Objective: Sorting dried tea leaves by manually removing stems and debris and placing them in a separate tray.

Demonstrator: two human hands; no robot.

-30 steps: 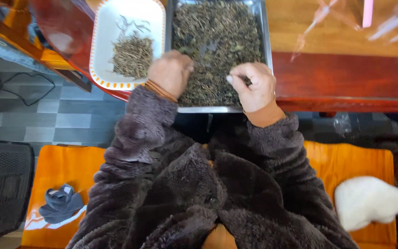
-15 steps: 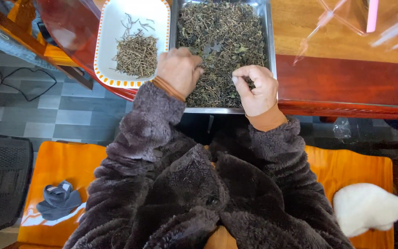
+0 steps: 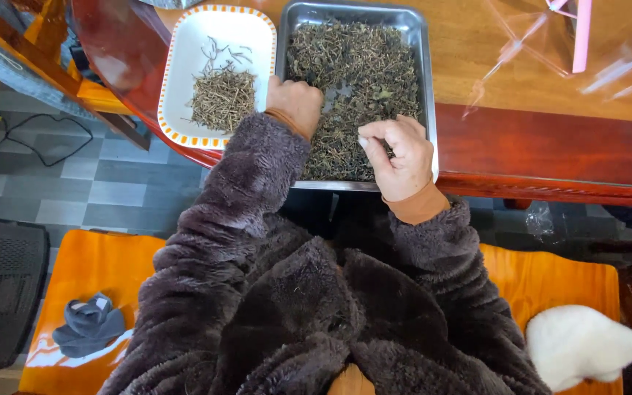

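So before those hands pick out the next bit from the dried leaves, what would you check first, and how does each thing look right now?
1. Metal tray fully on the table: not ok, its near edge overhangs.
2. Dried leaves spread for sorting: ok.
3. Left hand in the tray: ok, fist resting on the leaves.
4. Right hand grip: cannot tell what the pinched fingers hold.
5. White dish beside the tray, room left: ok, only a small pile of stems.
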